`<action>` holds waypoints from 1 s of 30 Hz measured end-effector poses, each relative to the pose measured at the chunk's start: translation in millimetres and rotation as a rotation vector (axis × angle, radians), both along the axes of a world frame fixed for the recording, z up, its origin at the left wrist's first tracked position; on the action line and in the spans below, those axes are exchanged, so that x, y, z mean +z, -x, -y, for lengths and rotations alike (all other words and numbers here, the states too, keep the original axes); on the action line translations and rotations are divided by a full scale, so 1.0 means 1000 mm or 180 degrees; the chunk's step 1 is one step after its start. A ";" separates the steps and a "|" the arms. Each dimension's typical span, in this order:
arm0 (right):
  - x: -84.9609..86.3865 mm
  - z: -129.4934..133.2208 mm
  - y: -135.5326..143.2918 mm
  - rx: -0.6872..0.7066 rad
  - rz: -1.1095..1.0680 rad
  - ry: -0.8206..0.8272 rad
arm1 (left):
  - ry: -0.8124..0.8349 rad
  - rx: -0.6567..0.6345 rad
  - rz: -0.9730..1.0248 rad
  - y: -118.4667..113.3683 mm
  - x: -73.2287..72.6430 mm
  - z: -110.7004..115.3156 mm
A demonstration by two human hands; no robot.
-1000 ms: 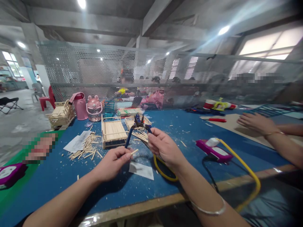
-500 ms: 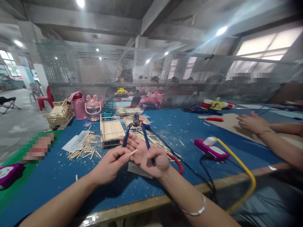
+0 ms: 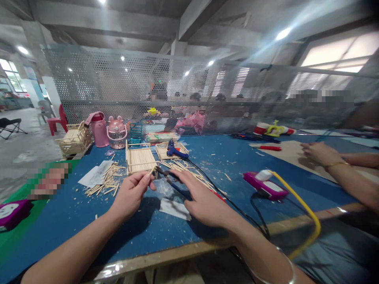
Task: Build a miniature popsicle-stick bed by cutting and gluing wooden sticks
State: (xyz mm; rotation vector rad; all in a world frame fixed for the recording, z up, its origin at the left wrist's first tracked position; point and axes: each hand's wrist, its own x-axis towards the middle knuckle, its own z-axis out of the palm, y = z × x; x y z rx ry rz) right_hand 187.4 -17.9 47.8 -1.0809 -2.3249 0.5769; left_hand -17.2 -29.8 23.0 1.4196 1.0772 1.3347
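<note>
Between the thumb and fingers of my left hand point(image 3: 132, 193) is a short thin wooden stick point(image 3: 152, 170), tilted upward. My right hand point(image 3: 204, 199) is wrapped round the handles of the blue-handled pliers point(image 3: 179, 190). Their dark jaws point left and meet the stick's upper end, or lie just beside it; I cannot tell which. Behind my hands stands a small bed-like frame of sticks point(image 3: 141, 158). A heap of cut sticks point(image 3: 108, 179) lies left of my left hand. More long sticks point(image 3: 192, 171) lie partly behind my right hand.
A blue glue gun point(image 3: 177, 151) rests on a smaller stick frame, its black cable running right. A paper slip point(image 3: 175, 209) lies below my hands. A purple power strip point(image 3: 265, 185) with a yellow cord sits right. Another person's hands point(image 3: 322, 156) are at far right. Pink bottles point(image 3: 117, 134) stand behind.
My right hand has turned over from palm up to palm down, and the pliers have swung from upright to pointing left at the stick. My left hand has shifted slightly left.
</note>
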 end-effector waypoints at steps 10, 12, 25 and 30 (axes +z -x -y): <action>0.002 0.008 0.013 0.0028 0.0208 -0.0043 | -0.0234 -0.0006 -0.0688 0.001 0.006 0.007; 0.004 0.008 0.014 0.0002 0.0227 -0.0027 | -0.0226 -0.0016 -0.0717 0.001 0.006 0.007; -0.001 0.000 0.012 0.0189 0.0402 -0.0071 | -0.0220 -0.0005 -0.0804 -0.009 0.000 0.012; -0.009 0.000 0.014 0.0014 0.0419 -0.0234 | -0.0151 0.0348 -0.0988 -0.012 -0.005 0.008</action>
